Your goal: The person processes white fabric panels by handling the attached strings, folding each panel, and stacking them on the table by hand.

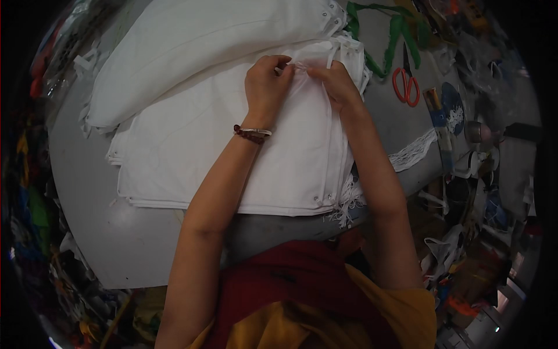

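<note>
Left hand [268, 81], right hand [339, 84] pinching thin crinkled material [301, 66] over flat white cloth stack [285, 157].

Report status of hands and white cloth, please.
Left hand and right hand close together over white cloth, grip detail unclear. Cloth stacked on table. Scissors to the right, nothing blocking hands.

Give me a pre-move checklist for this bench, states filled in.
1. Left hand and right hand both in view: ok.
2. Fingertips on the intended spot, grip firm: cannot tell, detail too small.
3. Scissors away from both hands: ok, off to the right.
4. White cloth pile squared up: not ok, layers fanned at the left.
5. Near right corner free of loose threads: not ok, tangle hangs there.
</note>
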The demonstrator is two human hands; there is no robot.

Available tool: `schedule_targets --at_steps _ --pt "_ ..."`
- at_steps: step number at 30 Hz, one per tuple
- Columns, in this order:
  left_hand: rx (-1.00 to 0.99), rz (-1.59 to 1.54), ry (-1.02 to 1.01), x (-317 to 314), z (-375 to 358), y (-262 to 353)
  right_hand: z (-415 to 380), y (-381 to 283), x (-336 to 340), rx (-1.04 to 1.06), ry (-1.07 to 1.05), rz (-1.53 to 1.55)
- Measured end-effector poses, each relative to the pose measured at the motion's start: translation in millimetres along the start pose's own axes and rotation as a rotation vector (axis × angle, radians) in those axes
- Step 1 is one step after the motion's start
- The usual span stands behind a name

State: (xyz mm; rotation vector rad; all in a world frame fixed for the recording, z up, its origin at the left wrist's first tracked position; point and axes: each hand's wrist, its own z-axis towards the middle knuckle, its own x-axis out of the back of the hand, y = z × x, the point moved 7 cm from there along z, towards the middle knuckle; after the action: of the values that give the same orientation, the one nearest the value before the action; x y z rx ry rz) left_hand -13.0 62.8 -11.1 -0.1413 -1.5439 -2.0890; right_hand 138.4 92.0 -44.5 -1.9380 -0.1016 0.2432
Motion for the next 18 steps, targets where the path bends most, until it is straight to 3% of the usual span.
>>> schedule_targets --at_steps 18 --pt "-0.027 -0.01 0.008 3 0 9 -6 10 0 -0.109 -0.136 0.336"
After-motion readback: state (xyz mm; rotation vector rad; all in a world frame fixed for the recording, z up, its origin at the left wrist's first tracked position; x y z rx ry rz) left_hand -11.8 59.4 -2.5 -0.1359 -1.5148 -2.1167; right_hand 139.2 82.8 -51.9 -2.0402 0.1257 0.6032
